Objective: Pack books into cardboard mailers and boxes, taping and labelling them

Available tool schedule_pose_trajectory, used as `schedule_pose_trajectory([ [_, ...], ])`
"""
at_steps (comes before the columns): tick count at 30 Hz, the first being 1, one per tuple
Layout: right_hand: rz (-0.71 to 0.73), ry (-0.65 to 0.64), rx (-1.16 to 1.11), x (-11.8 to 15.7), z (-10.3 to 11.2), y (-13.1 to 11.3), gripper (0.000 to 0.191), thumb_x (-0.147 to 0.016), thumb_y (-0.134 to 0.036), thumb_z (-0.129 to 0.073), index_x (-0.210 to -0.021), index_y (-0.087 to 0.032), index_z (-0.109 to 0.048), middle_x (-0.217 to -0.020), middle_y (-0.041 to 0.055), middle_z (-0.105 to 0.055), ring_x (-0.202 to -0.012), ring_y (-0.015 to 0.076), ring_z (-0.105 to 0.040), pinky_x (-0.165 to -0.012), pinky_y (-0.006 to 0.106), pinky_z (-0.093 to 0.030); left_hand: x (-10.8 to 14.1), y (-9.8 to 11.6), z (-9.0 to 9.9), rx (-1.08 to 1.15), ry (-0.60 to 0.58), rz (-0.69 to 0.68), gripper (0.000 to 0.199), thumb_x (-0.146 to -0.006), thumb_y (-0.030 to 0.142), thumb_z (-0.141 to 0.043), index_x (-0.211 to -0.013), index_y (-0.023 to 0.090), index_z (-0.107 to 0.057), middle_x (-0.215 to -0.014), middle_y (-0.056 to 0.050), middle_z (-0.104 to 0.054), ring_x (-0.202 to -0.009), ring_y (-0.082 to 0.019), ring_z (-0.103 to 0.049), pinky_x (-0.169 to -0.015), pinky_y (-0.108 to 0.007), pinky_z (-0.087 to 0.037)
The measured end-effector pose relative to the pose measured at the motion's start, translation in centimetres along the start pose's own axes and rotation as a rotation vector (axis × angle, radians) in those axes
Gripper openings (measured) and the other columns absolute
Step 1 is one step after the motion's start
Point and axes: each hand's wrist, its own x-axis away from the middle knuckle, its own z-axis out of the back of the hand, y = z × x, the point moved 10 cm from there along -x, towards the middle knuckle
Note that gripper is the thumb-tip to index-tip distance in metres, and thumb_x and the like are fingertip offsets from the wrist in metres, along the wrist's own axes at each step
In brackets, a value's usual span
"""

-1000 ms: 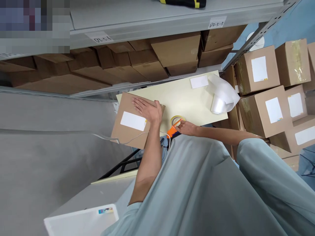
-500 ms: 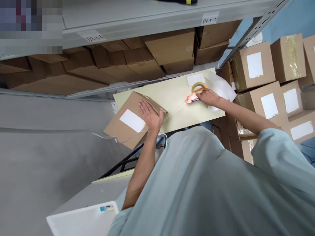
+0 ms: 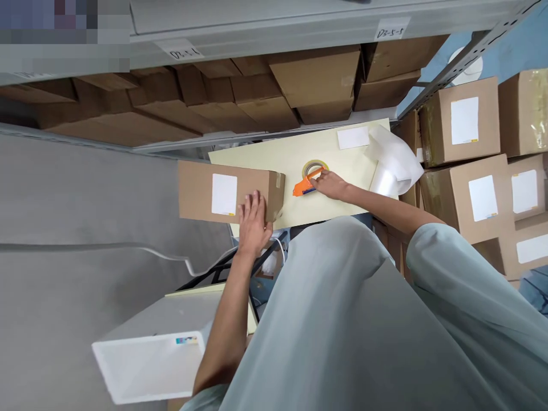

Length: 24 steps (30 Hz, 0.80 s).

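Observation:
A cardboard box with a white label lies on the pale yellow table, its left part jutting past the table's left edge. My left hand lies on the near side of the box's top, close to its right end, fingers stretched flat. A short piece of tape shows on that end. To the right of the box, my right hand is closed round the handle of an orange tape dispenser carrying a yellow-edged roll of tape. The dispenser's front points left, apart from the box.
A white slip and a roll of white wrapping sheet lie at the table's right. Labelled boxes are stacked beyond. A shelf beam runs above stored boxes. A white bin stands lower left.
The box has turned so its taped end faces the dispenser. My left hand has shifted to its near side. My right hand has brought the tape dispenser leftward, nearer the box.

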Motion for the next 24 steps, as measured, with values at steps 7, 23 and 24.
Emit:
schedule_pose_trajectory([
  [7, -0.017, -0.005, -0.005, 0.5, -1.1, -1.4, 0.049, -0.103, -0.001, -0.045, -0.150, 0.002, -0.057, -0.118, 0.0218, -0.086, -0.109, 0.0299, -0.082, -0.109, 0.042, -0.047, -8.2, -0.6, 3.1, 0.068, 0.427, 0.303, 0.082, -0.110, 0.046, -0.049, -0.181, 0.010, -0.031, -0.192, -0.021, -0.011, -0.180, -0.039, 0.004, -0.142, -0.064, 0.007],
  [23, 0.059, -0.024, -0.232, 0.7, -2.0, -9.7, 0.056, -0.112, -0.006, -0.038, -0.167, -0.001, -0.049, -0.133, 0.0199, -0.083, -0.121, 0.0264, -0.081, -0.124, 0.039, -0.047, -5.7, 1.3, -2.3, 0.000, 0.328, 0.019, 0.081, -0.100, 0.036, -0.058, -0.174, 0.007, -0.041, -0.186, -0.025, -0.032, -0.179, -0.033, -0.015, -0.147, -0.056, -0.012],
  [24, 0.055, -0.017, -0.247, 1.2, -2.4, -9.4, 0.057, -0.111, -0.006, -0.038, -0.167, -0.003, -0.050, -0.134, 0.0187, -0.083, -0.123, 0.0264, -0.081, -0.124, 0.039, -0.047, -5.4, 1.2, -2.5, 0.005, 0.310, 0.004, 0.083, -0.100, 0.037, -0.059, -0.174, 0.006, -0.040, -0.186, -0.025, -0.031, -0.179, -0.033, -0.015, -0.147, -0.056, -0.012],
])
